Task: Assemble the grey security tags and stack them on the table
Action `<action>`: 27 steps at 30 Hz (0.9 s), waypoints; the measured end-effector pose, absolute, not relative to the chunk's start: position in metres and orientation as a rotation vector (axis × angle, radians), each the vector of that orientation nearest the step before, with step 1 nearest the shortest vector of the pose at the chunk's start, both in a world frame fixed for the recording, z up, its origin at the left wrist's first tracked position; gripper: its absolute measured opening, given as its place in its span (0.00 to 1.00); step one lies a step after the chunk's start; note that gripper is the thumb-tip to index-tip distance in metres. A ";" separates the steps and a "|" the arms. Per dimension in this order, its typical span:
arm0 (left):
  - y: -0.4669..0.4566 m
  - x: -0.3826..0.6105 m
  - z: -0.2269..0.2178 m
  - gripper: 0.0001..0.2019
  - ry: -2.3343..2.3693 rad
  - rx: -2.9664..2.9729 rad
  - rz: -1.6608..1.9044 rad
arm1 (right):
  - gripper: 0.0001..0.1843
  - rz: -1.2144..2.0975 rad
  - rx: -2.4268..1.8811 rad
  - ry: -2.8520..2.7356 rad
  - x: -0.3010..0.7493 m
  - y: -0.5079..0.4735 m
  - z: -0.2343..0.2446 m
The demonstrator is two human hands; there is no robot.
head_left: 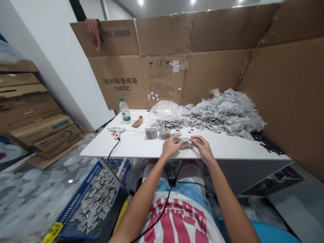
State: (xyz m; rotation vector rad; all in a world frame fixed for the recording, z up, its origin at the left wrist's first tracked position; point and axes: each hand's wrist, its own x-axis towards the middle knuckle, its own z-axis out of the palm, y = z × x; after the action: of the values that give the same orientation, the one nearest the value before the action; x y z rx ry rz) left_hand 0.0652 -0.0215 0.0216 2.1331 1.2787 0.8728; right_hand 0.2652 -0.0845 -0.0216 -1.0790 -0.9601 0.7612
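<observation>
My left hand (172, 146) and my right hand (203, 147) meet near the table's front edge, fingers bent in a pinch. Between their fingertips is a small flat grey-and-white piece (186, 139), its details too small to make out. Just beneath it lies a low group of similar pieces (186, 145). Left of my left hand stand two neat stacks, a taller stack (151, 133) and a shorter stack (164, 135). Behind them loose striped pieces (162, 125) are heaped.
A large pile of plastic-bagged pieces (235, 113) covers the table's back right, with black bits (269, 143) beside it. On the left are a glue gun (116, 132), its cord and a water bottle (124, 110). Cardboard walls (116, 67) enclose the back. A blue basket (76, 199) sits below.
</observation>
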 end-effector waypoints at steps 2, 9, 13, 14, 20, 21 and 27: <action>-0.020 0.062 0.020 0.12 1.196 2.115 0.882 | 0.22 0.754 -1.084 -0.940 0.266 -0.084 -0.023; -0.019 0.060 0.015 0.23 1.149 2.223 0.839 | 0.23 0.736 -1.081 -0.934 0.266 -0.083 -0.024; -0.019 0.059 0.015 0.22 1.126 2.241 0.844 | 0.21 0.748 -1.075 -0.938 0.266 -0.083 -0.024; -0.019 0.059 0.016 0.22 1.121 2.239 0.848 | 0.21 0.750 -1.073 -0.937 0.266 -0.083 -0.024; -0.019 0.059 0.017 0.23 1.096 2.232 0.851 | 0.21 0.757 -1.078 -0.933 0.266 -0.084 -0.023; -0.019 0.059 0.017 0.24 1.091 2.233 0.849 | 0.22 0.758 -1.079 -0.935 0.266 -0.085 -0.022; -0.019 0.059 0.015 0.25 1.115 2.245 0.840 | 0.21 0.752 -1.060 -0.952 0.265 -0.086 -0.020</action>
State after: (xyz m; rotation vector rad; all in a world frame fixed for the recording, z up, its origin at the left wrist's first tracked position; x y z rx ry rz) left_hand 0.0593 -0.0186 0.0155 2.2453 1.1149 0.8402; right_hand 0.2654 -0.0862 -0.0199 -1.0604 -0.9517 0.7521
